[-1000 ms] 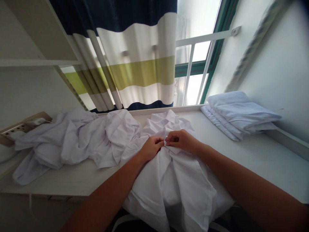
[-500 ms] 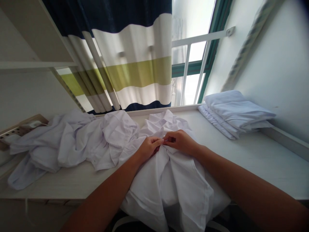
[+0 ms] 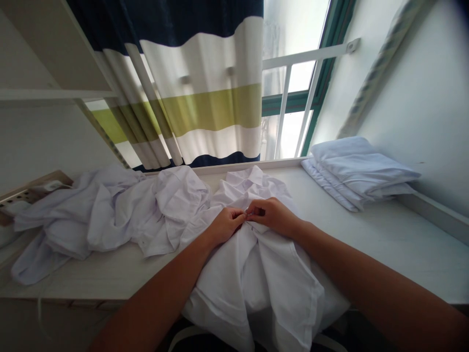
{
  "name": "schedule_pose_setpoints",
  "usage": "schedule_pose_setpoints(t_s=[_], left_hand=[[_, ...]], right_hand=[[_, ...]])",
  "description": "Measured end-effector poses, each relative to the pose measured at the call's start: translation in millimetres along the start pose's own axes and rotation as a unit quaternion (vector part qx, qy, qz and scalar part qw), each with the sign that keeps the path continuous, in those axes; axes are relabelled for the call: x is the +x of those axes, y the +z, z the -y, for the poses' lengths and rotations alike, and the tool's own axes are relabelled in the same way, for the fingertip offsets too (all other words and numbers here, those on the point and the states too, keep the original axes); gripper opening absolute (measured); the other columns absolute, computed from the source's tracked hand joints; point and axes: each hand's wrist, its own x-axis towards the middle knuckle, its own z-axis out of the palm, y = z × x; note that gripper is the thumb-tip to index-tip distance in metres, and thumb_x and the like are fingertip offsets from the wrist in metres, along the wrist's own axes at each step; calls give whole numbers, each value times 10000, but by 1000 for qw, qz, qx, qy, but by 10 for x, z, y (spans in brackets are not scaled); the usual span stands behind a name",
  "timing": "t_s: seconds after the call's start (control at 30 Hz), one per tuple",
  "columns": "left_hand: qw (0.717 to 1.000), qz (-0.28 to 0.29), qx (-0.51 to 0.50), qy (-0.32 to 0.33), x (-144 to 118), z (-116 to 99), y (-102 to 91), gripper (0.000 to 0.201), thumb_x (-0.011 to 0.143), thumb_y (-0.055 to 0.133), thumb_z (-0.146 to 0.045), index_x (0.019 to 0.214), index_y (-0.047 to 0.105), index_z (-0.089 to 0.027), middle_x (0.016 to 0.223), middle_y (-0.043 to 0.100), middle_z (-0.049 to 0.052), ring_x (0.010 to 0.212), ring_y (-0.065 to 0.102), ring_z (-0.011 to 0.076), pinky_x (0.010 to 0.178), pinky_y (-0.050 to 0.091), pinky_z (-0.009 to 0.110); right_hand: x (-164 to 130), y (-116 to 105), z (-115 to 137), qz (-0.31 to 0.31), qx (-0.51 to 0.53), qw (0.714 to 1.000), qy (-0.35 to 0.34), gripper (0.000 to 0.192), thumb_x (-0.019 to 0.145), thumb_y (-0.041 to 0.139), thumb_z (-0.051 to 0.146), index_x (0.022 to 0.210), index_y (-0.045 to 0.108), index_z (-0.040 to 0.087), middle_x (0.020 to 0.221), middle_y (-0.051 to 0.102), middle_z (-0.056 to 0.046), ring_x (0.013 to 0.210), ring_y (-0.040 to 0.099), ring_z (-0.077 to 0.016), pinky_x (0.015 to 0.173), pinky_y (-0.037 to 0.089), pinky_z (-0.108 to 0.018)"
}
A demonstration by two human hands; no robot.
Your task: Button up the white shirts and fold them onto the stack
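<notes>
Pale worktop under a striped curtain: a rumpled white cotton shirt is pinched at its placket by both hands, left and right. Fabric could probably slip if the pinch is loosened.

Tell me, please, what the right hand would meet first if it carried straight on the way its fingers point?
Probably the left hand: the right hand points leftward at it, fingertips nearly touching over the shirt both pinch.

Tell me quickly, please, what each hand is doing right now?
Left hand: closed, pinching the shirt at its front.
Right hand: closed, pinching the same shirt, fingertips meeting the left's.
</notes>
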Motion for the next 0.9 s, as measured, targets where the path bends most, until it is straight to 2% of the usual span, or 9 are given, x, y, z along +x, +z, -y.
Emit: schedule_pose_setpoints(t_s=[0.17,0.33,0.4,0.67,0.9], left_hand=[[1000,-9,7,2,13,22,-1,360,876,574,-457,798,723,-139,666,592,-11,609,455,124,573,326,242],[1000,-13,10,9,23,38,1,362,888,552,-463,802,696,-142,662,554,-20,617,434,123,577,315,245],[1000,-11,21,19,24,35,3,349,896,541,-441,785,680,-141,661,538,-22,625,430,122,582,312,246],[993,-30,107,45,16,3,30,308,901,506,-355,697,603,-146,641,503,-31,629,414,119,596,310,249],[989,-41,133,53,5,-4,84,271,908,491,-305,744,632,-141,689,568,-8,675,473,137,631,344,260]], right_hand=[[8,-4,-26,13,85,996,33,162,835,699,349,905,701,203,694,625,23,628,548,-123,601,420,-239],[39,10,-90,33,183,982,37,265,844,680,427,928,677,176,627,481,50,577,425,-105,524,323,-231],[50,18,-112,44,205,977,46,287,838,685,448,919,662,174,623,467,53,570,408,-103,514,305,-231],[68,74,-203,79,237,966,71,224,828,699,366,892,606,173,652,521,36,592,445,-107,522,321,-231],[59,99,-182,79,235,966,78,172,822,688,294,875,566,184,672,511,39,604,446,-106,522,315,-230]])
